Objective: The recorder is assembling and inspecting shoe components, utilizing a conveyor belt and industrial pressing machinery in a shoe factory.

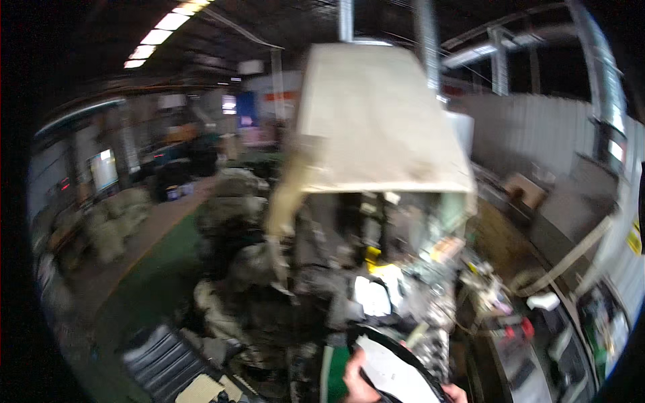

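At the lower edge, my two hands hold a flat, curved white piece [393, 369] with a black rim between them. My left hand [359, 379] grips its left side, thumb on the white face. Only the fingers of my right hand [455, 393] show, closed at the right side of the piece. Motion blur hides what kind of piece it is. Just beyond it, a bright white item [372, 297] and a yellow item [372, 255] lie in the cluttered machine area under a large cream hood [383, 121].
To the left stand heaped dark sacks or bundles [232, 201] and a black ribbed seat or cushion [164, 363]. A green floor strip [158, 282] runs along there. On the right is a cluttered bench [517, 349] with red items [521, 329], beside a corrugated wall [537, 134].
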Demonstrator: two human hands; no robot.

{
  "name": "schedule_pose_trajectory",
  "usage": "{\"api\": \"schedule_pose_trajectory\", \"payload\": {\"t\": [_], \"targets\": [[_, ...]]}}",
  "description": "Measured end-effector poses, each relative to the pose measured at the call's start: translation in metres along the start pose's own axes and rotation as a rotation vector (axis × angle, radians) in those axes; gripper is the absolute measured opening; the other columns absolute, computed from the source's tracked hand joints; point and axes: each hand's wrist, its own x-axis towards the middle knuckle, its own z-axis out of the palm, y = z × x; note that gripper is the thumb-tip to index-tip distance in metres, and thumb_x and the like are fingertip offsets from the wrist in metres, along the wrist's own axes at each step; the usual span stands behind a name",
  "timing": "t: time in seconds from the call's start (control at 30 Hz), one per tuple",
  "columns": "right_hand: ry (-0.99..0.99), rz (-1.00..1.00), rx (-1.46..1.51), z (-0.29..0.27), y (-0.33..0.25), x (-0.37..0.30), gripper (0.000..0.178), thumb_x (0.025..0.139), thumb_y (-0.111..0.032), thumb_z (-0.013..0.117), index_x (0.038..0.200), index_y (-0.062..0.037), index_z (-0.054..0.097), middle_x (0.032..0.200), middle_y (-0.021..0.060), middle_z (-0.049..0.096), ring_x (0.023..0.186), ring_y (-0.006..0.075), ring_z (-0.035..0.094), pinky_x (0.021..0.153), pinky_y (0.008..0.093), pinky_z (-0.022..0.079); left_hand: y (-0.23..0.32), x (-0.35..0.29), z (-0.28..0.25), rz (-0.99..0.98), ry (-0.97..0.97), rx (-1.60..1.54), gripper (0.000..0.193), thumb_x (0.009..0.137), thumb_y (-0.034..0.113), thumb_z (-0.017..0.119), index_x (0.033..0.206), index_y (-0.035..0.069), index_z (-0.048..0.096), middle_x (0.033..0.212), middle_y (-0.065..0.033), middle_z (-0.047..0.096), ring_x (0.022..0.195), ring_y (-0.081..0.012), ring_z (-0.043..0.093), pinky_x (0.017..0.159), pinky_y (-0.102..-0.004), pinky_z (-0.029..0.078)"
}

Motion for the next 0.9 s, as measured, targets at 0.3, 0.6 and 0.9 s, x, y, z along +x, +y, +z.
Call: {"api": "schedule_pose_trajectory", "payload": {"t": [0.3,0.6,0.9], "targets": [[0.357,-0.864,-0.503,0.009,-0.083,-0.025,0.051,0.103,-0.029,0.05,0.141,0.0025,0.04,0.121,0.0155,0.06,0.112,0.0175,0.056,0.098,0.0322,0.041,-0.11,-0.008,0.038,-0.359,-0.041,0.605,0.064,0.087,0.051,0.053,0.121,-0.003,0.056,0.109,-0.0161,0.065,0.097,-0.0288,0.063,0.085,-0.0382,0.051],[0.765,-1.028,-1.099,-0.087,-0.093,-0.152,0.026,0.098,-0.015,0.054,0.12,-0.0003,0.053,0.054,0.0138,0.052,0.046,0.0189,0.056,0.048,0.0316,0.046,-0.243,-0.052,0.03,-0.525,-0.257,0.822,0.054,0.097,0.046,0.045,0.126,0.002,0.052,0.116,-0.0117,0.06,0.107,-0.0243,0.057,0.09,-0.0358,0.045],[0.256,-0.931,-0.398,-0.183,-0.107,-0.285,0.066,0.089,-0.015,0.072,0.143,-0.0009,0.036,0.113,0.004,0.065,0.104,0.0069,0.054,0.089,0.0245,0.045,-0.371,-0.092,0.088,-0.617,-0.909,0.83,0.075,0.092,0.055,0.048,0.137,-0.005,0.04,0.118,-0.018,0.061,0.109,-0.0262,0.059,0.097,-0.0376,0.044]]}}
